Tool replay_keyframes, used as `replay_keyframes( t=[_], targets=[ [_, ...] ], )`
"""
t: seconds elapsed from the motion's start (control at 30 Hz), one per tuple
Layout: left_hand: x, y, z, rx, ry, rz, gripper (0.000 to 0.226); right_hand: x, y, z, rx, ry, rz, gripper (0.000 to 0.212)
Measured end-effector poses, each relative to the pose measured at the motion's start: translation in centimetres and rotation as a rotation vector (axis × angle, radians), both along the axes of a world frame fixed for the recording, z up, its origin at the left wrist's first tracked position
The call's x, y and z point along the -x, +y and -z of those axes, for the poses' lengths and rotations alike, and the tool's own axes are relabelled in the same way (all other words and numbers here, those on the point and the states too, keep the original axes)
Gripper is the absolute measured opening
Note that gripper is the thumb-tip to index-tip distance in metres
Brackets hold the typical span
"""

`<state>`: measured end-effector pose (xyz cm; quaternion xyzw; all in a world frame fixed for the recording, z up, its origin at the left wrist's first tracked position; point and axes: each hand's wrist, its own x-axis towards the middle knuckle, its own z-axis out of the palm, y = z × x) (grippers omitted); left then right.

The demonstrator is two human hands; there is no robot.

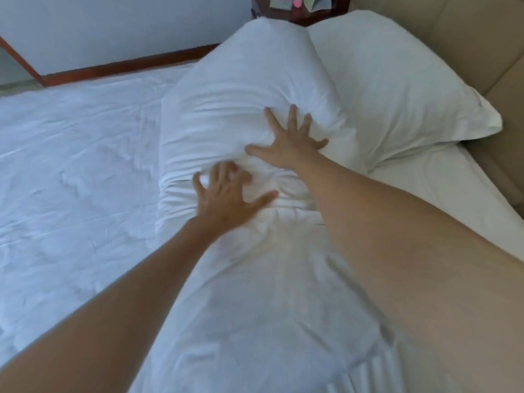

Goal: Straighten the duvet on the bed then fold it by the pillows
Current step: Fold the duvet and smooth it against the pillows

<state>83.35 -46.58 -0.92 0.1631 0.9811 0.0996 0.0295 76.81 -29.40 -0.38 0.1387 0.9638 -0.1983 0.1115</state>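
Together two hands (pixel 255 171) flat on one folded duvet (pixel 241 95), one pillow (pixel 397 95)

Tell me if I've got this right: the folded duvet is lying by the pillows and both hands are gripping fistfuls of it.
Not quite. In the head view the left hand and right hand are not gripping: their fingers are spread and press flat on the folded duvet. It does lie by the pillow.
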Motion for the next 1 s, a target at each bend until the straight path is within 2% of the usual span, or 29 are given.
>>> replay_keyframes(
  t=[0.03,0.1,0.13,0.2,0.3,0.43,0.6,0.77,1.0],
  targets=[
    [1.8,-1.3,0.0,-0.091,0.027,-0.089,0.085,0.5,0.0,0.3,0.011,-0.008,0.006,0.104],
    [5.4,-3.1,0.4,-0.186,-0.082,-0.223,0.112,1.2,0.5,1.5,0.007,-0.022,0.014,0.102],
    [6.9,-3.4,0.8,-0.152,-0.166,-0.224,0.126,1.5,1.0,2.3,-0.004,-0.025,0.012,0.102],
    [9.3,-3.0,2.0,0.008,-0.245,-0.135,0.137,2.2,2.2,4.0,-0.006,-0.022,0.016,0.101],
    [12.0,-0.7,4.5,0.081,-0.304,-0.055,0.139,3.9,4.5,6.3,0.022,-0.05,0.045,0.1],
    [14.7,1.2,7.6,0.134,-0.395,-0.059,0.141,6.2,6.0,9.5,0.01,-0.083,0.051,0.098],
    [16.9,3.4,11.7,0.138,-0.373,-0.121,0.141,8.9,7.1,13.8,-0.06,-0.051,0.043,0.094],
    [19.0,5.9,13.7,0.173,-0.367,-0.149,0.142,11.6,9.3,15.9,-0.044,-0.061,0.043,0.094],
    [20.2,7.7,13.6,0.211,-0.342,-0.197,0.14,13.0,10.3,16.4,-0.042,-0.077,0.069,0.095]
  ],
)
